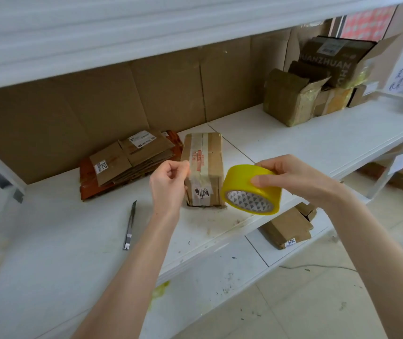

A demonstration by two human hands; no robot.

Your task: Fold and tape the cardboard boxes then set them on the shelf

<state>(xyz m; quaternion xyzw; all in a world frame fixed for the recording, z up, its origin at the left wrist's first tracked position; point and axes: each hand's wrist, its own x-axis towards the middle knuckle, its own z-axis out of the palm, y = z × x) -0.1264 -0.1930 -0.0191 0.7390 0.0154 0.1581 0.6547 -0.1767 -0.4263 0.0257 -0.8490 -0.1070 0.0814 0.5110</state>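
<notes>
Right hand (290, 177) grips the yellow tape roll (246, 189). Left hand (168, 184) curled, fingertips pinched at the box (207, 152) edge; what it pinches is unclear.

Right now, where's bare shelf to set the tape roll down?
Bare shelf between the taped box and the open boxes at back right; also front left, beside the utility knife. Crowded: flattened cardboard stack back left; left hand and right hand with the tape roll around the taped box.
</notes>
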